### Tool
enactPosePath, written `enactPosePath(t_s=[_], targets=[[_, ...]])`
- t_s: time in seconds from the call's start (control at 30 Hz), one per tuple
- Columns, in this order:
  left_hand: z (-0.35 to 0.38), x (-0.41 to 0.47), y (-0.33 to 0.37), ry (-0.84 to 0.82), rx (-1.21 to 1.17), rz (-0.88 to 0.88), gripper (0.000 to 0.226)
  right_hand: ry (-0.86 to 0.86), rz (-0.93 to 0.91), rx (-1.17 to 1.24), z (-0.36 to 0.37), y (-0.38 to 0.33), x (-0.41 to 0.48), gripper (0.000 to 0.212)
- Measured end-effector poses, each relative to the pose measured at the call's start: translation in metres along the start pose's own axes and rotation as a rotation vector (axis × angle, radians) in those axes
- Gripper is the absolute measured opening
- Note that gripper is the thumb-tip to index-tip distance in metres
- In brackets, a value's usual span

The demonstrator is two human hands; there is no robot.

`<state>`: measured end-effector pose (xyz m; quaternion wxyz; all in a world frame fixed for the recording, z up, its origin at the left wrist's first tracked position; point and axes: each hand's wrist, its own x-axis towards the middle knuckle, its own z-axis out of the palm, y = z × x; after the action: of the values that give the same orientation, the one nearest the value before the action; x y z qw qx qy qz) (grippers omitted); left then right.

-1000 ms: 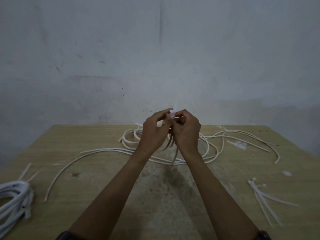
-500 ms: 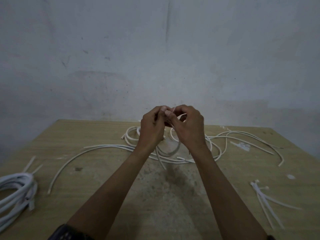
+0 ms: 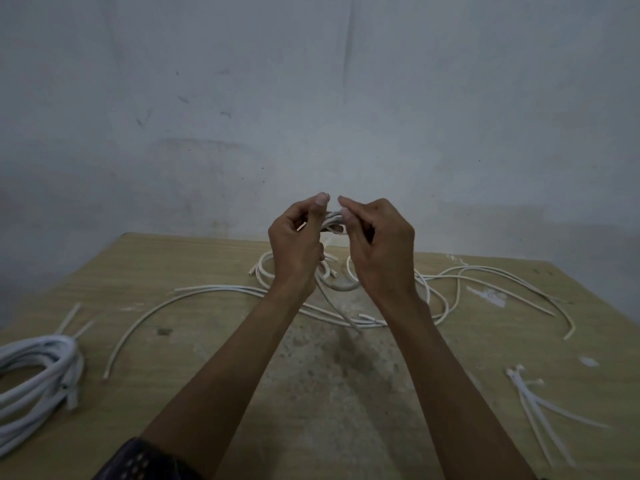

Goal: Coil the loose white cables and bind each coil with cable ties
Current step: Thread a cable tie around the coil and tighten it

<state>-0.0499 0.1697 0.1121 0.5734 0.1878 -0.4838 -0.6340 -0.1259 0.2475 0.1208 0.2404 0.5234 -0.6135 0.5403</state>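
White coil, left hand, right hand gripping

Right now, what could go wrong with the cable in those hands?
The coil held between the left hand and right hand might spring open; I can't see a tie on it. Its tail hangs down among the loose cables on the table and may snag them. The spare ties lie far right, so fetching one means letting go with one hand.
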Motion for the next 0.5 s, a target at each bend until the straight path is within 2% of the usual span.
enactPosePath(t_s=[0.33,0.5], targets=[[0.0021,-0.0032,0.0004,-0.104,-0.001,0.003,0.022,0.063,0.111,0.108,-0.0035,-0.0043,0.0006,0.022],[0.0015,-0.0013,-0.0040,-0.129,0.060,0.036,0.023,0.043,0.142,0.097,-0.0033,-0.0046,-0.0012,0.023]])
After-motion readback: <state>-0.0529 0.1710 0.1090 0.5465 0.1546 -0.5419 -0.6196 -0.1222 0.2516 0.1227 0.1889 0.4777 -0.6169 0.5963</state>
